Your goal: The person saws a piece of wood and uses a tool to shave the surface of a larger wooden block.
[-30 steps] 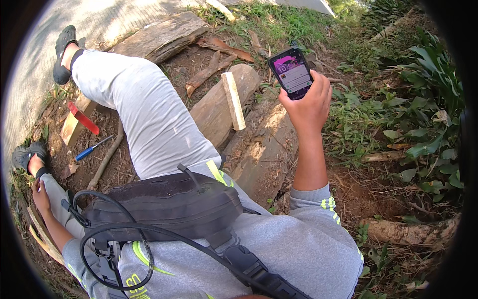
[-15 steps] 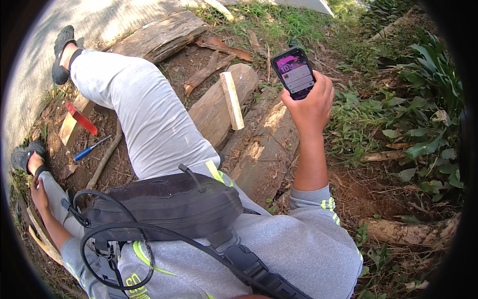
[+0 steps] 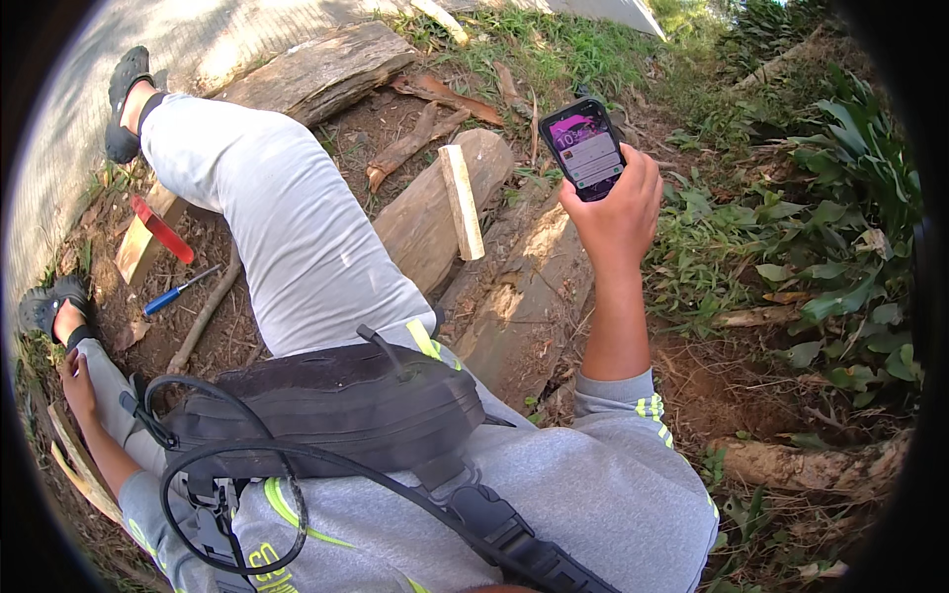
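Note:
My right hand (image 3: 621, 201) is raised at the right of centre, closed around a black-cased smartphone (image 3: 585, 158). The phone's lit screen, purple and pink with pale panels, faces me. Far to the left, my left hand (image 3: 79, 383) rests on my grey-trousered lower leg just above the shoe, its fingers laid along it, with nothing seen in it. On the soil between my legs lie a blue-handled screwdriver (image 3: 168, 296) and a red, flat, slightly curved object (image 3: 163, 232), which lies against a cut wood block (image 3: 138, 247).
A pale squared stick (image 3: 461, 203) leans across a flat log (image 3: 420, 222). A broad plank (image 3: 326, 74) lies by the pavement (image 3: 59, 148). Leafy plants (image 3: 840, 267) line the right. A black waist bag (image 3: 326, 410) with a looping cable sits on my lap.
Almost nothing differs. The view has shifted very slightly; my right hand still holds up the phone, and my left hand stays on the leg.

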A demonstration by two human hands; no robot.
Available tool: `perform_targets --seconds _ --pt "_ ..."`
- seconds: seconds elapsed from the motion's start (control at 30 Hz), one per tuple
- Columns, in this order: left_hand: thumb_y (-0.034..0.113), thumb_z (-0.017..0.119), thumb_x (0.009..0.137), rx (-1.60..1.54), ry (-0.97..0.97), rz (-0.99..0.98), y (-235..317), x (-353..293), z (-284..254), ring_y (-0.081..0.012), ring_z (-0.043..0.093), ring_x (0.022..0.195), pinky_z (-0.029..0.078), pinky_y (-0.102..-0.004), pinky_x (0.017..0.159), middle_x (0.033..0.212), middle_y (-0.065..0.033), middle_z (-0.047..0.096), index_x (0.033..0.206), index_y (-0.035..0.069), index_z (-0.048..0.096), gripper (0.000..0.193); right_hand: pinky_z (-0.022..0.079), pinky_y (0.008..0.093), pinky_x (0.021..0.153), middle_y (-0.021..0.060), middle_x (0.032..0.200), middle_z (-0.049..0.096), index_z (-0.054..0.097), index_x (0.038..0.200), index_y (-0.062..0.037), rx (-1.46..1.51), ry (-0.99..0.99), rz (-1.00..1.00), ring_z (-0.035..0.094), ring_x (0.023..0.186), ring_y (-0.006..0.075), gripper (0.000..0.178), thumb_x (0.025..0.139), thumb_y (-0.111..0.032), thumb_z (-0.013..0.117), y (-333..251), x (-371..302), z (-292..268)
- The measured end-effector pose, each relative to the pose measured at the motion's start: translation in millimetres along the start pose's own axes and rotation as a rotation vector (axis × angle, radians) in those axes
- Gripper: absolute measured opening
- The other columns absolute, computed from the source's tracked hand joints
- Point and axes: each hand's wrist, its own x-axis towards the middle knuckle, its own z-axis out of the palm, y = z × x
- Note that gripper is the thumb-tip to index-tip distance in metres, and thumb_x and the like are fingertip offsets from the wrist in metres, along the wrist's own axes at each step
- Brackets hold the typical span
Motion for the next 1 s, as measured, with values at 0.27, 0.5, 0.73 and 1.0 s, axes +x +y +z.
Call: perform_targets --seconds 0.27,0.5,0.73,1.0 --pt "0.035 0.062 0.109 -0.036 -0.069 -0.023 24.1 3.0 -0.3 -0.0276 0.068 0.124 0.05 -0.0388 0.108 0.135 -0.0181 0.072 0.145 0.004 0.066 0.047 0.052 0.0516 0.103 0.0137 0.131 0.06 0.054 0.136 -0.0059 0.02 0.022 -0.024 0.059 0.122 0.0375 0.079 0.071 -0.032 0.091 1.7 0.3 1.3" --pt "0.035 0.062 0.11 0.034 -0.088 -0.046 7.7 -1.6 0.8 -0.0279 0.069 0.123 0.05 -0.0396 0.108 0.135 -0.019 0.072 0.146 0.004 0.064 0.048 0.053 0.051 0.103 0.0136 0.131 0.062 0.056 0.133 -0.0053 0.112 0.116 -0.128 0.061 0.121 0.0383 0.074 0.072 -0.026 0.091 8.6 0.5 3.5" --pt "0.035 0.062 0.11 0.046 -0.052 -0.011 3.6 -1.0 2.4 -0.0274 0.069 0.123 0.05 -0.0399 0.108 0.134 -0.0191 0.072 0.146 0.005 0.065 0.047 0.054 0.0504 0.102 0.0132 0.13 0.063 0.054 0.135 -0.0058 0.082 0.16 -0.155 0.062 0.119 0.0378 0.078 0.071 -0.028 0.092 12.1 3.1 3.1" --pt "0.034 0.061 0.11 -0.018 0.004 0.009 10.2 0.0 -3.2 -0.0285 0.07 0.121 0.052 -0.0398 0.106 0.132 -0.0178 0.073 0.145 0.004 0.065 0.047 0.055 0.0501 0.098 0.0124 0.127 0.063 0.052 0.138 -0.0082 0.094 0.149 -0.112 0.062 0.116 0.0365 0.082 0.07 -0.028 0.093 10.6 5.5 0.6"
